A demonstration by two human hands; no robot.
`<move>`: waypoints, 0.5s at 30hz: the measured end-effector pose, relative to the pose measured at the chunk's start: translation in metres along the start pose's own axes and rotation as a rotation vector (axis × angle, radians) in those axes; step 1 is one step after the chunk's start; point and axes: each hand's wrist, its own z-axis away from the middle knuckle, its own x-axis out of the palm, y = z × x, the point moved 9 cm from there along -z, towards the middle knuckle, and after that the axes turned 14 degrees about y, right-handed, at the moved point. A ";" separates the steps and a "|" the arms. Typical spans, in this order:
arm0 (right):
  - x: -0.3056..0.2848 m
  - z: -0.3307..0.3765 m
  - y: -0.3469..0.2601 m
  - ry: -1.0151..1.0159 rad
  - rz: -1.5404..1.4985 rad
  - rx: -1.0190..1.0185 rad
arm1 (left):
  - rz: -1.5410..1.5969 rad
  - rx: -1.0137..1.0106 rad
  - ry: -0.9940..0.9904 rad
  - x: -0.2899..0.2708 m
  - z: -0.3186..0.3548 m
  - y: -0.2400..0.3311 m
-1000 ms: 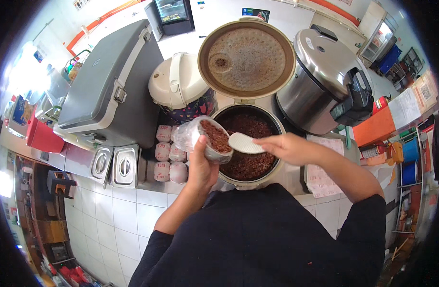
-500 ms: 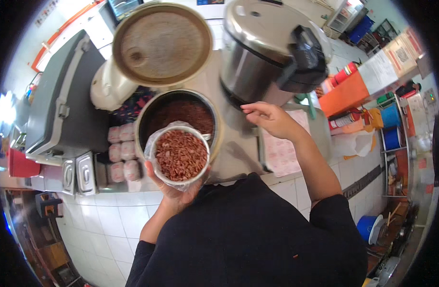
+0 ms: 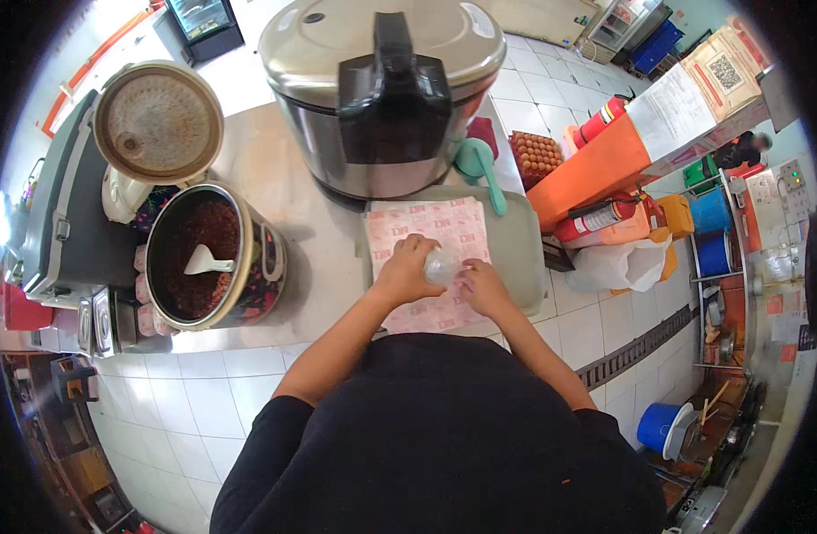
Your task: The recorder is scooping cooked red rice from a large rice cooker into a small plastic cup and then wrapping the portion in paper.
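My left hand (image 3: 406,273) is curled round the left side of a small pale cup (image 3: 441,266), which looks turned bottom up over a stack of pink-printed wrapping paper (image 3: 469,221). At the cup's right edge, the fingers of my right hand (image 3: 485,290) are bent together; what they pinch is too small to make out. Beneath the cup, its contents are hidden. The paper lies on a grey-green tray (image 3: 521,254). To the left stands an open pot (image 3: 242,294) of reddish-brown rice (image 3: 195,258), with a white rice paddle (image 3: 208,260) resting in it.
A large steel rice cooker (image 3: 386,133) stands behind the tray. A green scoop (image 3: 490,178) lies at the tray's far edge. Left are a round lid (image 3: 159,120), a grey cool box (image 3: 79,214) and wrapped packets (image 3: 147,316). An egg tray (image 3: 535,156) sits beyond the table.
Both hands have come together over the paper. The rice-filled, plastic-lined cup moved right from above the pot and was tipped over. My view has shifted right.
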 end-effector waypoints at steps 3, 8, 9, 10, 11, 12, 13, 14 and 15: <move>0.000 -0.002 0.003 -0.060 0.012 0.023 | -0.405 -0.054 -0.224 0.044 0.007 -0.002; -0.003 -0.003 0.007 -0.116 -0.022 -0.006 | -0.412 -0.094 -0.137 0.046 0.006 -0.015; -0.003 -0.004 0.009 -0.107 -0.044 -0.003 | -0.363 -0.111 -0.105 0.043 0.006 -0.022; -0.002 -0.006 0.010 -0.102 -0.065 -0.005 | -0.373 -0.115 -0.099 0.041 0.007 -0.034; -0.002 -0.007 0.010 -0.105 -0.073 -0.017 | -0.149 -0.275 -0.029 0.034 0.006 -0.051; -0.004 -0.009 0.009 -0.100 -0.127 -0.023 | 0.078 -0.428 0.045 0.026 0.008 -0.068; -0.007 -0.009 0.013 -0.091 -0.175 -0.016 | 0.076 -0.429 0.045 0.018 0.001 -0.068; -0.007 -0.007 0.020 -0.087 -0.177 -0.013 | 0.275 -0.678 0.078 0.008 0.001 -0.078; -0.010 -0.006 0.030 -0.054 -0.258 0.028 | 0.476 -0.927 0.109 0.003 0.006 -0.089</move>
